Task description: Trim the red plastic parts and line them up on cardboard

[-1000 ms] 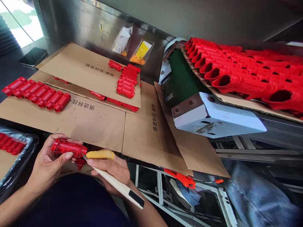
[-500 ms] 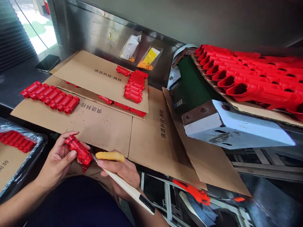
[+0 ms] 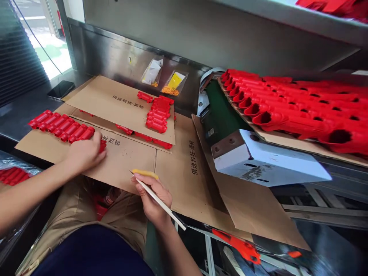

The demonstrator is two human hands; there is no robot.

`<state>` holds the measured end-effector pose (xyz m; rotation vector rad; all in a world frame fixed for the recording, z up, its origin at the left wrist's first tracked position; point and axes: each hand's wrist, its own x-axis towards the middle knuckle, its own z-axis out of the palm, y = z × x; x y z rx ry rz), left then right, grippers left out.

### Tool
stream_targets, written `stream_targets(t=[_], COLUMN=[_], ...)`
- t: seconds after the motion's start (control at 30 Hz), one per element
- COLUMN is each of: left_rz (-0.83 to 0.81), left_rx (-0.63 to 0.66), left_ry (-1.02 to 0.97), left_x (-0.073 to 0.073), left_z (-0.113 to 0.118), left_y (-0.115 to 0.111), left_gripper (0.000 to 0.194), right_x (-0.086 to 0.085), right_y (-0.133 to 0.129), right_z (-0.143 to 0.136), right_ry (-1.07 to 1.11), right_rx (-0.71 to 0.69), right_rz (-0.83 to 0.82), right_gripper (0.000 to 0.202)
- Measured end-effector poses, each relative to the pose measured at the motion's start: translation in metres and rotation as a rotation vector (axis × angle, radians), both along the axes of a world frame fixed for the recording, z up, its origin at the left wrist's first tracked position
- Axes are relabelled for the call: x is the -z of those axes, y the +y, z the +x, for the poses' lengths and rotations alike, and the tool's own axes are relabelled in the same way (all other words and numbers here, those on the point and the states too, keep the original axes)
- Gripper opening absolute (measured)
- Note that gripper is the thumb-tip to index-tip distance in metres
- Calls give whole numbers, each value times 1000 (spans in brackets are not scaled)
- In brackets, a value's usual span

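Observation:
My left hand [image 3: 86,151] is closed on a red ribbed plastic tube part [image 3: 102,145] at the near right end of a row of like red parts [image 3: 61,125] on the cardboard sheet [image 3: 126,161]. My fingers hide most of that part. Over the cardboard's front edge, my right hand [image 3: 153,193] grips a slim trimming knife with a white handle [image 3: 161,203] ending in black. The knife's thin dark tip points up and left, touching nothing. A yellow finger cover [image 3: 145,173] is on one finger of this hand.
A raised cardboard sheet [image 3: 106,94] carries stacked red parts [image 3: 159,111], with more parts beneath it. At the right, a green conveyor [image 3: 220,111] stands beside a tray of long red pieces [image 3: 287,103]. A phone [image 3: 61,89] and two small bags [image 3: 174,82] lie farther back.
My left hand has carried the red part forward from above my lap to the end of the row. The knife in my right hand has come away from the part.

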<state>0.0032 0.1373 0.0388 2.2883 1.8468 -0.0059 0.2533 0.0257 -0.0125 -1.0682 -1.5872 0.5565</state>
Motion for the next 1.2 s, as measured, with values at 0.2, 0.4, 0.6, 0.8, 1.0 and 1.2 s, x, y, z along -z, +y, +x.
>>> stream_targets(t=[0.2, 0.4, 0.6, 0.8, 1.0, 1.2], left_rz=[-21, 7, 177, 303, 329, 181], left_rx=[83, 95, 109, 213, 234, 181], left_ry=[195, 276, 388, 345, -58, -177], left_x=[-10, -2, -2, -14, -35, -33], left_z=[14, 13, 10, 18, 122, 168], left_y=[33, 23, 37, 62, 201, 270], left_gripper=[52, 47, 39, 44, 55, 42], right_x=[3, 14, 19, 19, 27, 41], right_y=[4, 12, 11, 7, 7, 7], right_z=[12, 21, 25, 23, 29, 25], right_ry=[28, 111, 158, 219, 288, 523], right_rx=[40, 46, 50, 62, 54, 55], right_rz=[0, -30, -61, -41, -189, -393], right_gripper=[17, 15, 16, 19, 24, 40])
